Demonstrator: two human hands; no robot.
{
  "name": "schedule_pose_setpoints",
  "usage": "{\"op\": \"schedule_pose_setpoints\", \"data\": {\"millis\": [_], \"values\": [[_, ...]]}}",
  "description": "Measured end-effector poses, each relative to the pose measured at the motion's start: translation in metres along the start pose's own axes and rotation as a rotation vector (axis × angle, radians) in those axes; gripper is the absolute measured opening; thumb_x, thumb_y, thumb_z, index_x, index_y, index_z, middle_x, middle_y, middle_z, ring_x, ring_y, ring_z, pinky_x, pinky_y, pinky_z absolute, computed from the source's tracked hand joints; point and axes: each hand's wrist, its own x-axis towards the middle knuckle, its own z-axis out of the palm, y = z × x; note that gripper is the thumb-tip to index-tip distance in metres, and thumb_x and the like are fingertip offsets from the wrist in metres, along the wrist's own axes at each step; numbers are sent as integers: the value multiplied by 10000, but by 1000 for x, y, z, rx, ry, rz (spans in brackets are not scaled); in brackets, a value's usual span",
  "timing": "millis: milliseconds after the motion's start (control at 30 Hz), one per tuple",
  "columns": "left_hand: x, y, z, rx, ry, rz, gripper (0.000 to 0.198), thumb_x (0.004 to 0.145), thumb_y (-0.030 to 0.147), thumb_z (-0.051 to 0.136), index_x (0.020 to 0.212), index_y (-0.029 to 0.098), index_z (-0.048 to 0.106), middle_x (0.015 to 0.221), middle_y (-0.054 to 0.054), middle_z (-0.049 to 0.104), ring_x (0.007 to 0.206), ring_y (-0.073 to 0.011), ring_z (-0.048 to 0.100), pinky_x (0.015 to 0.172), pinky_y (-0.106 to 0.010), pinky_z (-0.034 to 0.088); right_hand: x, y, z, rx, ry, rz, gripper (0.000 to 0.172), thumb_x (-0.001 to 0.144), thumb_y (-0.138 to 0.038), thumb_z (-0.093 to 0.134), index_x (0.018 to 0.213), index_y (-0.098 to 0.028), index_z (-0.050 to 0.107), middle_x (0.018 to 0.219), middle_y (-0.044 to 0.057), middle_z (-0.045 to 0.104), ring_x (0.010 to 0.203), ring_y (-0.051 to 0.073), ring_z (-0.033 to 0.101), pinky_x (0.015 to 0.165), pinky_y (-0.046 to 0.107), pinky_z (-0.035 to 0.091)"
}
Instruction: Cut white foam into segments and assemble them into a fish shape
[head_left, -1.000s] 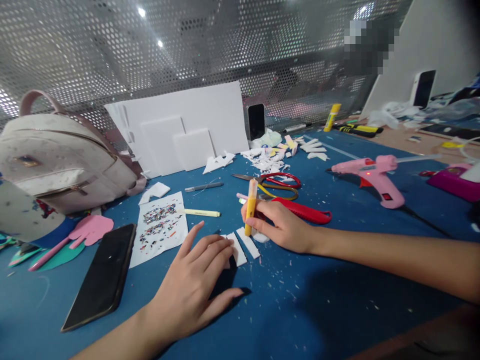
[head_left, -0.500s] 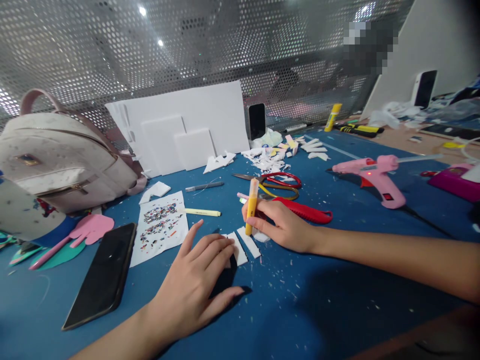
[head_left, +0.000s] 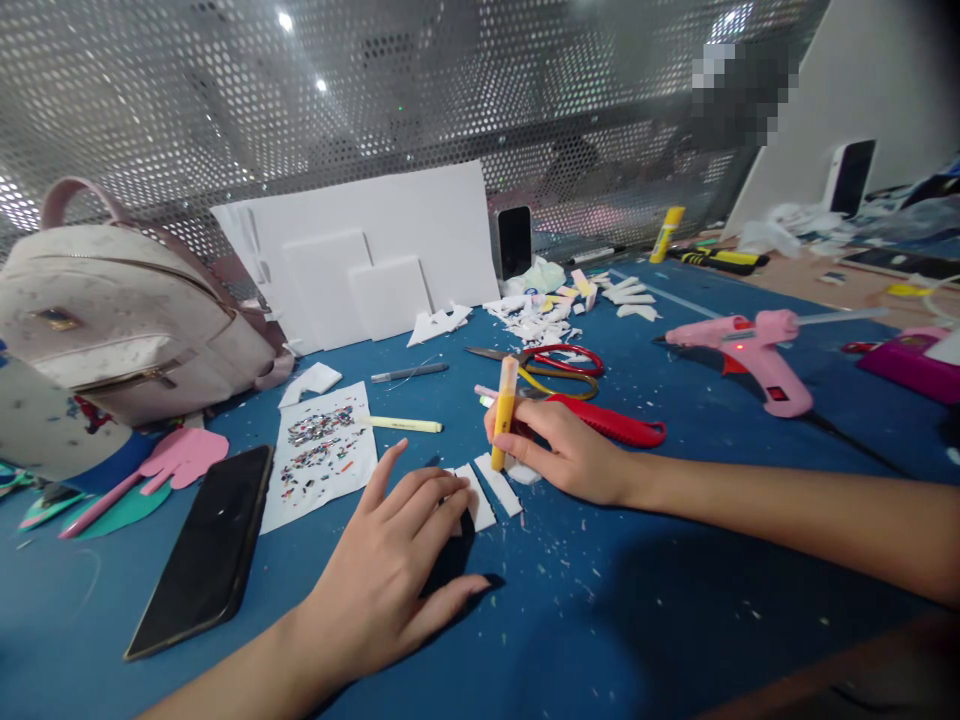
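Observation:
My right hand (head_left: 559,450) pinches a yellow marker (head_left: 504,415) that stands nearly upright, its paler end at the top. The marker's lower end meets a narrow white foam strip (head_left: 498,487) on the table; I cannot tell how hard it presses. My left hand (head_left: 397,560) lies with fingers spread and thumb apart, its fingertips over another white strip (head_left: 478,505). Part of that strip is hidden under the fingers. Just behind my right hand are a red-handled cutter (head_left: 615,420) and scissors (head_left: 559,365) with red and yellow handles.
A pink glue gun (head_left: 750,355) lies at the right with its light on. To the left are a black phone (head_left: 206,550), a paper (head_left: 322,460) strewn with glittery bits, and a backpack (head_left: 135,310). White boards (head_left: 427,200) lean at the back beside foam scraps (head_left: 532,325).

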Motion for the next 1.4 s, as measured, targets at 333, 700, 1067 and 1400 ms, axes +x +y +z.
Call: {"op": "schedule_pose_setpoints", "data": {"millis": [333, 700, 1067, 1400], "values": [[-1, 0, 0, 10, 31, 18, 455, 942, 473, 589, 1282, 172, 562, 1256, -62, 655, 1226, -249, 550, 1224, -528, 47, 0, 2, 0, 8, -6, 2, 201, 1025, -349, 491, 987, -164, 558, 846, 12, 583, 714, 132, 547, 666, 260, 419], [-1, 0, 1, 25, 64, 38, 446, 945, 456, 584, 1273, 153, 571, 1234, -72, 667, 1209, -255, 566, 1219, -534, 63, 1, 0, -1, 19, 2, -5, 194, 1020, -337, 490, 974, -161, 557, 841, 4, 580, 702, 120, 544, 652, 255, 418], [-2, -1, 2, 16, 64, 42, 443, 955, 463, 565, 1275, 157, 567, 1242, -70, 663, 1207, -250, 562, 1220, -532, 62, 2, 1, 0, 16, 8, -6, 182, 1011, -322, 499, 961, -158, 560, 830, 5, 574, 692, 119, 525, 653, 260, 412], [-3, -2, 2, 2, 86, 43, 445, 954, 466, 566, 1271, 153, 567, 1245, -67, 664, 1208, -249, 562, 1222, -528, 69, 1, 1, 0, 26, 4, -3, 179, 1001, -331, 535, 949, -161, 562, 826, 0, 573, 690, 118, 520, 650, 256, 407]]}}
